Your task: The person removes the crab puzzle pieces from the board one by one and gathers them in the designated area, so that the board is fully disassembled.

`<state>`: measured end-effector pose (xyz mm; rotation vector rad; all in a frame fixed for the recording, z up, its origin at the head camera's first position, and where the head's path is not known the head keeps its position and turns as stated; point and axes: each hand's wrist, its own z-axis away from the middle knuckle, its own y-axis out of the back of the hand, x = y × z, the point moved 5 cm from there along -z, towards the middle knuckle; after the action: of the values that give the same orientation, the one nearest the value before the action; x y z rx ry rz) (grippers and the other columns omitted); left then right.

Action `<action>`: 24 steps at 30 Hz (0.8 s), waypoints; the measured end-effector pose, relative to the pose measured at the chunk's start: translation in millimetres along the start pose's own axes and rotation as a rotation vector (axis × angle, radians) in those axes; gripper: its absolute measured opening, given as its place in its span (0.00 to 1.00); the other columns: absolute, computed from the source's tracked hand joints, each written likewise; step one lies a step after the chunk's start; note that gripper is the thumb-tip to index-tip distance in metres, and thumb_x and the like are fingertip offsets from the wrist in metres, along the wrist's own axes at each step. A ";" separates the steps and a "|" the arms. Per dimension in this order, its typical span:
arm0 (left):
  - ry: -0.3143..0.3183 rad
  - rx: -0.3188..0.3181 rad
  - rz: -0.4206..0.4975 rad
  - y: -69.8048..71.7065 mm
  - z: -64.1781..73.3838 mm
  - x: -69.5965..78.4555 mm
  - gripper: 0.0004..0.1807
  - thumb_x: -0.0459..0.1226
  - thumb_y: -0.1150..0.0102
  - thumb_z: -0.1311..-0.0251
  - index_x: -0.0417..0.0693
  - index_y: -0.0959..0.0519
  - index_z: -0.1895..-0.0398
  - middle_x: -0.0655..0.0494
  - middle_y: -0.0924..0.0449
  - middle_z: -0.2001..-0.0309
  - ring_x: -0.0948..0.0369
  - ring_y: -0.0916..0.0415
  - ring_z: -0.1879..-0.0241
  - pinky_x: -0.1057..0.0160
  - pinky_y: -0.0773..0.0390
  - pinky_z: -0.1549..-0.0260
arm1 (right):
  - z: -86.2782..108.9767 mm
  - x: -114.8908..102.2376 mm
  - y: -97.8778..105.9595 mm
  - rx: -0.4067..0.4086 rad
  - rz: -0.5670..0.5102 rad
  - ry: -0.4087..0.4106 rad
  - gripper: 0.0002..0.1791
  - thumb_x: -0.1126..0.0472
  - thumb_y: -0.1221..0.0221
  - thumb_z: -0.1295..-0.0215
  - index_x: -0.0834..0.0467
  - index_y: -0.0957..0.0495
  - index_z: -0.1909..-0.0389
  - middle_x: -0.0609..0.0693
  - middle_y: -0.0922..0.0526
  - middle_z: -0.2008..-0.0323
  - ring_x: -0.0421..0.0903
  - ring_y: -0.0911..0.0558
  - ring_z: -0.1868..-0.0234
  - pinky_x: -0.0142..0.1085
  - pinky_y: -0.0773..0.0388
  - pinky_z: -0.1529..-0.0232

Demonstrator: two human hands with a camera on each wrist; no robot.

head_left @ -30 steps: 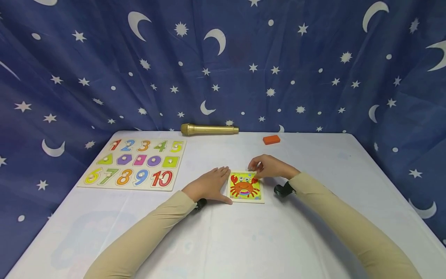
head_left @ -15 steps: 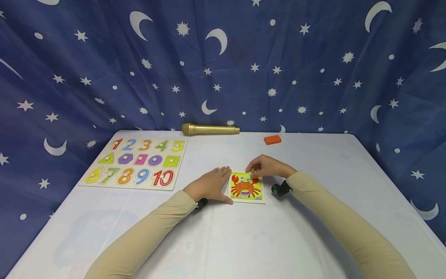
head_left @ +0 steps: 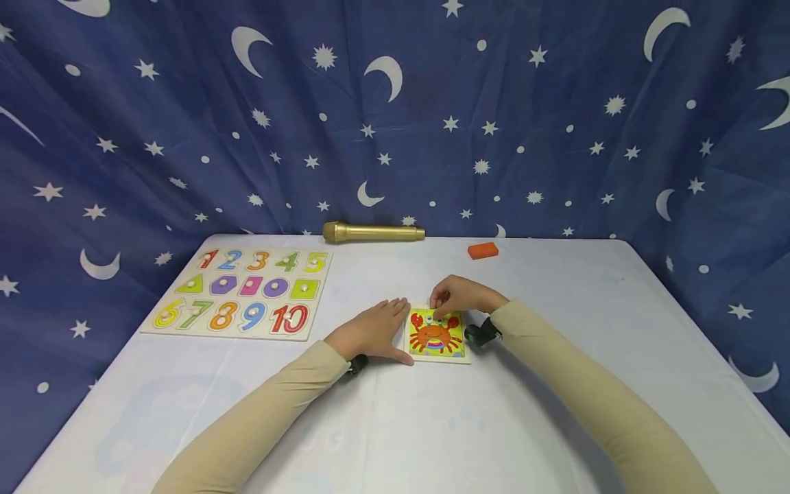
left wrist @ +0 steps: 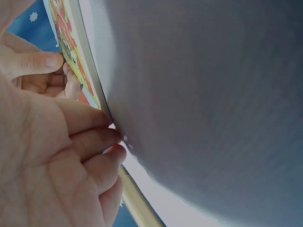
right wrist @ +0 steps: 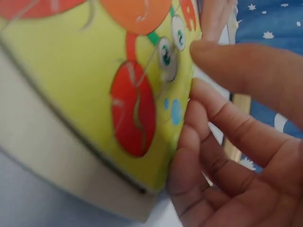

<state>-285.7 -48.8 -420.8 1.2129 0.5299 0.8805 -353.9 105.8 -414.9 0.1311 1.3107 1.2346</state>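
A small square wooden crab puzzle (head_left: pixel 435 337) lies flat on the white tabletop, its pieces sitting in a pale frame. At its left edge rests my left hand (head_left: pixel 373 331), fingers stretched forward and thumb by the lower left corner; in the left wrist view the fingertips meet the board's edge. Over the far edge is my right hand (head_left: pixel 464 295). The right wrist view has its thumb close over the yellow face by the crab's eyes, with loosely bent fingers along the edge. Thumb and index finger (right wrist: pixel 227 113) stay apart there.
A wooden number and shape board (head_left: pixel 234 272) lies at the left. Along the back edge rests a gold microphone (head_left: pixel 376 233), with an orange block (head_left: pixel 483 251) to its right. A blue star-patterned cloth (head_left: pixel 432 103) hangs behind the table.
My right hand has slid leftward along the puzzle's far edge, and its thumb is now nearer the crab's eyes. The left hand and puzzle have stayed put.
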 end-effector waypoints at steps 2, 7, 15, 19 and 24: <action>-0.007 0.002 -0.003 -0.7 -0.6 0.0 0.60 0.69 0.44 0.54 0.41 0.51 0.27 0.47 0.53 0.25 0.54 0.55 0.26 0.57 0.52 0.27 | 0.6 -2.7 0.7 0.007 0.018 0.000 0.06 0.63 0.34 0.46 0.60 0.20 0.70 0.46 0.24 0.75 0.41 0.29 0.71 0.27 0.29 0.66; -0.008 0.002 0.004 -0.8 -1.1 -0.5 0.60 0.69 0.44 0.53 0.40 0.51 0.27 0.47 0.53 0.25 0.54 0.54 0.26 0.57 0.52 0.27 | -0.1 -6.8 0.3 0.028 0.041 0.010 0.07 0.63 0.33 0.46 0.60 0.21 0.69 0.49 0.21 0.73 0.42 0.27 0.70 0.28 0.27 0.65; -0.015 0.007 -0.004 -1.4 -1.4 -0.7 0.60 0.69 0.45 0.53 0.41 0.51 0.27 0.47 0.53 0.25 0.54 0.54 0.26 0.56 0.51 0.27 | -1.3 -14.3 -7.7 0.035 0.077 0.118 0.12 0.59 0.32 0.47 0.56 0.16 0.61 0.46 0.16 0.70 0.42 0.26 0.68 0.29 0.23 0.62; -0.015 0.007 -0.005 -1.7 -1.6 -0.4 0.60 0.69 0.45 0.53 0.40 0.51 0.27 0.47 0.53 0.25 0.54 0.54 0.26 0.56 0.51 0.27 | -1.4 -13.9 -7.8 0.024 0.096 0.118 0.14 0.63 0.33 0.46 0.57 0.16 0.57 0.49 0.14 0.64 0.42 0.23 0.66 0.31 0.20 0.57; -0.003 0.002 0.005 -1.0 -0.7 -0.6 0.60 0.69 0.44 0.53 0.41 0.52 0.27 0.48 0.53 0.25 0.55 0.55 0.25 0.57 0.52 0.27 | -3.3 -10.0 -6.9 -0.018 0.120 0.116 0.18 0.69 0.38 0.43 0.57 0.18 0.50 0.52 0.16 0.59 0.42 0.24 0.65 0.32 0.20 0.57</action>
<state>-286.2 -49.0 -422.0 1.2174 0.5257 0.8830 -350.1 93.8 -414.3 0.1290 1.4083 1.3723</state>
